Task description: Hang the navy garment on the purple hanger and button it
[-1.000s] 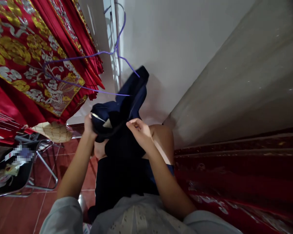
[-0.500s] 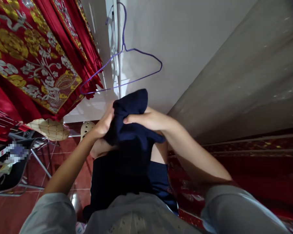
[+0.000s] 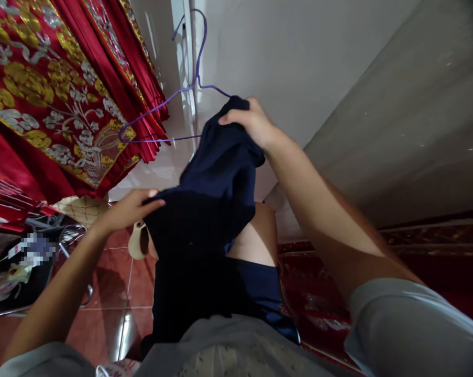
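A black chair (image 3: 35, 283) at left bears pale items too blurred to name, while the left hand (image 3: 130, 209) pinches the lower edge of a navy garment (image 3: 222, 167) between thumb and fingers. The purple wire hanger (image 3: 174, 96) — its right end bare half a second ago — now disappears at the raised cloth, whether inside or behind cannot be told, and the right hand (image 3: 254, 123) clamps the garment's top there, thumb in front.
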Tool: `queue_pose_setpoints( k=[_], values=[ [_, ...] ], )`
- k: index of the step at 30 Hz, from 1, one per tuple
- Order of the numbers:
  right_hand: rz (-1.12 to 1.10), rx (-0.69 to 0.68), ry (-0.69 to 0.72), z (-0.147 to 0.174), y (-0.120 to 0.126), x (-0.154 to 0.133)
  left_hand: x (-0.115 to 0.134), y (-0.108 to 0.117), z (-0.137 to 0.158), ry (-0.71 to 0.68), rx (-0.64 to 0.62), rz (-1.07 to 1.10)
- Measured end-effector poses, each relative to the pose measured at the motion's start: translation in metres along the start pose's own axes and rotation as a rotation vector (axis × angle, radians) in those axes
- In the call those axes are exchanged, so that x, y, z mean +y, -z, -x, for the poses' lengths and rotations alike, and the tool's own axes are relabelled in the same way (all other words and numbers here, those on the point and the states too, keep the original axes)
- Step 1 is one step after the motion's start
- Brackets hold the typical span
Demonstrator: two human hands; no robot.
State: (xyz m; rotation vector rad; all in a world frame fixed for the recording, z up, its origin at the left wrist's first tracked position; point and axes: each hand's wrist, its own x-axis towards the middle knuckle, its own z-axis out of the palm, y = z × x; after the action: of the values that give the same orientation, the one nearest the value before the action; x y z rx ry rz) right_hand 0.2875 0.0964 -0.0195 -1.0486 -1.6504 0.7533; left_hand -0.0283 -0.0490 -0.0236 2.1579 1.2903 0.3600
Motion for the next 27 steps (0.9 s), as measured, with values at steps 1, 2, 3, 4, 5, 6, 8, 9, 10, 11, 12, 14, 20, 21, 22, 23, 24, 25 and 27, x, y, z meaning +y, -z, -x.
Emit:
queue_pose_setpoints(
  k=[1,2,3,4,5,6,8,9,10,11,12,14,20,21,22,23,24,25,27],
  values=[
    [0.036,0.01,0.009,-0.006,-0.004,0.009,0.0,0.014,0.005,0.012,0.069,-0.083],
    [0.065,0.018,0.021,-0.011,-0.01,0.018,-0.001,0.027,0.01,0.024,0.108,-0.153],
    [0.085,0.022,0.03,-0.016,-0.016,0.027,-0.002,0.037,0.013,0.035,0.124,-0.219],
    [0.096,0.025,0.029,-0.019,-0.023,0.036,-0.003,0.044,0.016,0.041,0.113,-0.28],
    [0.106,0.023,0.01,-0.021,-0.029,0.045,-0.005,0.048,0.018,0.045,0.084,-0.337],
    [0.117,0.024,-0.026,-0.023,-0.034,0.052,-0.006,0.049,0.019,0.052,0.05,-0.389],
    [0.153,0.049,-0.105,-0.023,-0.037,0.063,-0.01,0.046,0.019,0.082,-0.009,-0.458],
    [0.17,0.064,-0.125,-0.021,-0.034,0.066,-0.013,0.043,0.018,0.105,-0.032,-0.475],
    [0.183,0.074,-0.129,-0.018,-0.03,0.069,-0.015,0.041,0.016,0.134,-0.04,-0.489],
    [0.194,0.079,-0.123,-0.014,-0.023,0.071,-0.017,0.038,0.014,0.161,-0.033,-0.505],
    [0.207,0.083,-0.115,-0.009,-0.015,0.072,-0.018,0.035,0.012,0.177,-0.005,-0.524],
    [0.233,0.114,-0.107,0.006,0.0,0.071,-0.014,0.031,0.003,0.144,0.11,-0.543],
    [0.109,0.165,-0.054,0.05,0.004,0.051,0.019,0.026,-0.051,-0.125,0.469,-0.456],
    [0.092,0.165,-0.033,0.054,0.001,0.048,0.02,0.029,-0.063,-0.131,0.501,-0.452],
    [0.091,0.173,-0.006,0.056,-0.001,0.045,0.019,0.033,-0.073,-0.125,0.531,-0.45],
    [0.107,0.192,0.024,0.058,-0.001,0.043,0.015,0.038,-0.082,-0.103,0.555,-0.454],
    [0.136,0.215,0.051,0.058,0.0,0.042,0.009,0.043,-0.09,-0.064,0.564,-0.463],
    [0.173,0.236,0.07,0.058,0.003,0.043,0.0,0.049,-0.096,-0.008,0.543,-0.471],
    [0.251,0.273,0.084,0.056,0.012,0.045,-0.019,0.057,-0.103,0.131,0.391,-0.46]
  ],
)
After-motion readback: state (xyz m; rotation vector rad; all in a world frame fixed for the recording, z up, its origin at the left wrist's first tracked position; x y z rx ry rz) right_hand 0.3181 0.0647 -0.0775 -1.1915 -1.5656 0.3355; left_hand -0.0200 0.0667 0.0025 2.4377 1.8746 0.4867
